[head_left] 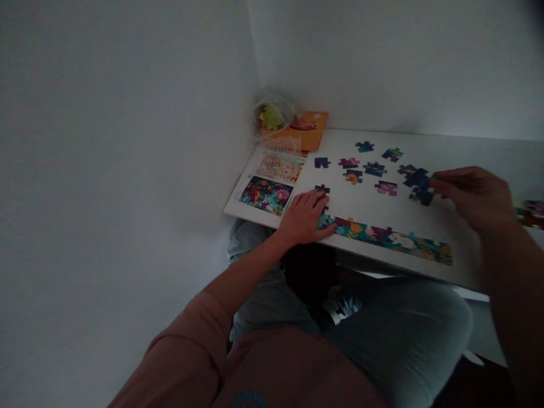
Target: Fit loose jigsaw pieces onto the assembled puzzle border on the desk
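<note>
My left hand (304,218) lies flat on the white board (361,147), fingers apart, holding nothing. Its fingertips touch or nearly touch a dark blue jigsaw piece (322,190) and the left end of a long assembled strip of colourful jigsaw pieces (391,240). My right hand (476,198) is at the right, its thumb and fingers pinched on a dark blue jigsaw piece (419,178). Just below sits another dark piece (421,196). Several loose pieces (374,169) lie scattered across the middle of the board.
A printed puzzle picture sheet (266,195) lies at the board's left end. Behind it are an orange card (306,130) and a clear plastic bag (274,111). White walls (127,141) rise at the left and back. More colourful pieces (531,214) show at the far right. My knees sit below the board's front edge.
</note>
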Demonstrator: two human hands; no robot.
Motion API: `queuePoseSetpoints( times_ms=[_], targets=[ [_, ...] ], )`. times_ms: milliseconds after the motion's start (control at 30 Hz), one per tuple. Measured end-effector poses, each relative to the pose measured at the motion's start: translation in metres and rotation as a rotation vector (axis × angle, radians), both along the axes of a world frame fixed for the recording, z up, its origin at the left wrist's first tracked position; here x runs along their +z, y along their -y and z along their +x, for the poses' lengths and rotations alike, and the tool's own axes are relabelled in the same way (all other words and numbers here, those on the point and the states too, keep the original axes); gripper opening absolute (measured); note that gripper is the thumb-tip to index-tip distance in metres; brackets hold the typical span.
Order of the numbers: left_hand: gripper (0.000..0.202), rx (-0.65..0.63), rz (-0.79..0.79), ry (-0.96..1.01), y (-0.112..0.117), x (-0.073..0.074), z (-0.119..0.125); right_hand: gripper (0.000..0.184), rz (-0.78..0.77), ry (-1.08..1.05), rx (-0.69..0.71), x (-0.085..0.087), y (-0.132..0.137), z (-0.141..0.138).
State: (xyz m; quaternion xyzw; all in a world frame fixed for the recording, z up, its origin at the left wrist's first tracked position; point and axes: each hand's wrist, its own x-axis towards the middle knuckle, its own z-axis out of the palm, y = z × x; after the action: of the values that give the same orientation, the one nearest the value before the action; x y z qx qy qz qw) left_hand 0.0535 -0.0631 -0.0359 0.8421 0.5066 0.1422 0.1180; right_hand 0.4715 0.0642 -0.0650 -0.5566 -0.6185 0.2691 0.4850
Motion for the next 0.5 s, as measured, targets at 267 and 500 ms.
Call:
queuePoseSetpoints(
  times_ms=[267,500],
  targets=[
    [0.07,-0.04,0.004,0.123,-0.003,-0.006,-0.001,0.048,-0.2,-0.014,0.388,0.018,-0.029,-0.138],
    [0.074,0.002,0.006,0.19,-0.002,-0.006,0.001,0.038,-0.259,-0.02,0.456,0.021,-0.038,-0.189]
  ],
)
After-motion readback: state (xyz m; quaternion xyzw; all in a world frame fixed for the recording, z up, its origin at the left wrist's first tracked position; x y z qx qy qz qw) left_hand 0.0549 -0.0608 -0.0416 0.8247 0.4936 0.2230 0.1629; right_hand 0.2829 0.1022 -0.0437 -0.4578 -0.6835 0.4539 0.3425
